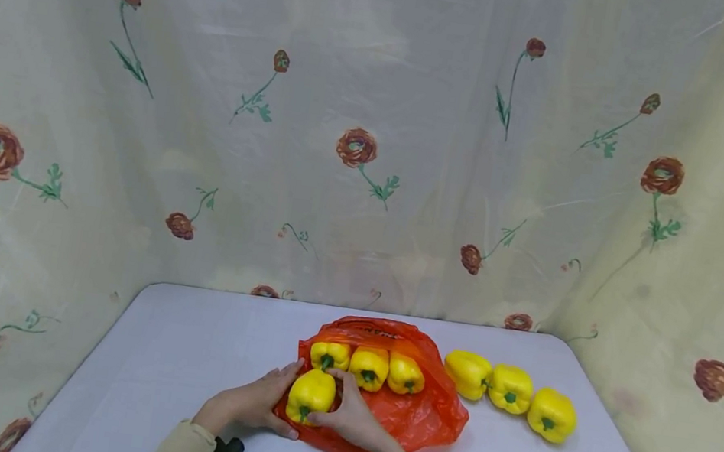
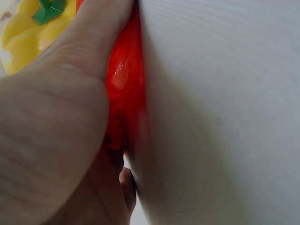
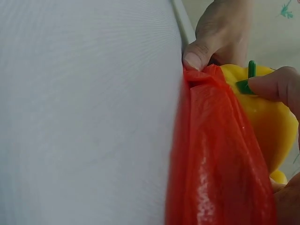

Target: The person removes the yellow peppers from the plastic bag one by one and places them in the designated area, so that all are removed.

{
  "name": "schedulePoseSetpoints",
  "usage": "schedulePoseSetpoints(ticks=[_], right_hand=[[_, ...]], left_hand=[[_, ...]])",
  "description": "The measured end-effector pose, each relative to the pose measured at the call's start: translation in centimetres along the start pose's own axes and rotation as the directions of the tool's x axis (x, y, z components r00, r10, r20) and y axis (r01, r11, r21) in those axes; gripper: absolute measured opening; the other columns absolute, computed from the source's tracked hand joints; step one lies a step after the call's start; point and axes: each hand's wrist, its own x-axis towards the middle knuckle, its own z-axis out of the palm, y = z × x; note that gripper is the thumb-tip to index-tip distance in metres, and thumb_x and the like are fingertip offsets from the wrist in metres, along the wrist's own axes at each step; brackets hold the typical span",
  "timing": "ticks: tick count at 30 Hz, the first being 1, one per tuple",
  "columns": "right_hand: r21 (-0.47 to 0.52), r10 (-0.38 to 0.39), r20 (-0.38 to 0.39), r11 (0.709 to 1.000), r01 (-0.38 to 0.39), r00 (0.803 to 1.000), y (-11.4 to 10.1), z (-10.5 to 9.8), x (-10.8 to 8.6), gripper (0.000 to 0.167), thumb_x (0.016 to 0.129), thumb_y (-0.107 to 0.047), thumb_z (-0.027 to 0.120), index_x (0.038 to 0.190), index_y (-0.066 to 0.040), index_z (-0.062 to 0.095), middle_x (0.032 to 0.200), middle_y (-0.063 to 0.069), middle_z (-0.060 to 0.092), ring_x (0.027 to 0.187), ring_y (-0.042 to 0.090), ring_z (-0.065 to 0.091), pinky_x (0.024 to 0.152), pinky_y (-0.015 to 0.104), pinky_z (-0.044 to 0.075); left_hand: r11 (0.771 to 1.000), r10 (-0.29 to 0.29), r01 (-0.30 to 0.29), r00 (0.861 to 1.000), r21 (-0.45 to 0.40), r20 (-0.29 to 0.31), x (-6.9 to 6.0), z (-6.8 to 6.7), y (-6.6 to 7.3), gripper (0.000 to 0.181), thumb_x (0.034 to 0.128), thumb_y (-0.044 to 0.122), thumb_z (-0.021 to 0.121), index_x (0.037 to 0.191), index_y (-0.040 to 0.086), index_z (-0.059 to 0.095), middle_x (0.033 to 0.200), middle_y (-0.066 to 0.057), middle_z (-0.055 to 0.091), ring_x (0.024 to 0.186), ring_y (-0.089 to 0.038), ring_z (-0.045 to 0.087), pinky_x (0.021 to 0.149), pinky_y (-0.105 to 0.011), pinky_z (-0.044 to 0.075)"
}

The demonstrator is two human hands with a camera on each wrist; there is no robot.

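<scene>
Right hand (image 1: 352, 415): now pinching nearest yellow pepper (image 1: 311, 392), thumb (image 3: 277, 85) at green stem (image 3: 252, 69) | left hand (image 1: 257, 400): seemingly gripping red bag (image 1: 406, 421) by its edge, partly hidden | pepper: squarely between both hands, at bag's left end, stem end facing nearside

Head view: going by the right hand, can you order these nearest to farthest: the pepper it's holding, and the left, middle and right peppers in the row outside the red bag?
1. Held pepper: in the right hand.
2. Left pepper: beside the red bag, on its right.
3. Middle pepper: farther right.
4. Right pepper: the row's right end.
</scene>
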Motion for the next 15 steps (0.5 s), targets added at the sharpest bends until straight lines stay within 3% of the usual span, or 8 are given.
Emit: schedulePoseSetpoints(ticks=[8, 15], right_hand=[[0.017, 0.016, -0.005, 1.0, -0.016, 1.0, -0.1, -0.2, -0.1, 0.087, 0.075, -0.039, 0.081, 0.141, -0.012, 0.032, 0.143, 0.015, 0.036, 0.126, 0.033, 0.041, 0.108, 0.062, 0.034], [0.081, -0.015, 0.009, 0.997, 0.015, 1.0, -0.9, -1.6, -0.3, 0.088, 0.076, -0.038, 0.081, 0.142, -0.011, 0.03, 0.143, 0.014, 0.038, 0.129, 0.033, 0.044, 0.108, 0.055, 0.04]], left_hand=[[1.0, 0.0, 0.0, 1.0, -0.004, 0.003, 0.1, 0.0, -0.1, 0.118, 0.0724, 0.058, 0.075, 0.156, 0.012, 0.005, 0.162, -0.009, 0.015, 0.147, -0.037, 0.019, 0.118, -0.058, 0.018], [1.0, -0.006, 0.006, 1.0, 0.003, 0.004, 0.1, 0.1, -0.2, 0.119, 0.0717, 0.06, 0.074, 0.156, 0.015, 0.004, 0.163, -0.008, 0.014, 0.146, -0.039, 0.019, 0.117, -0.059, 0.02]])
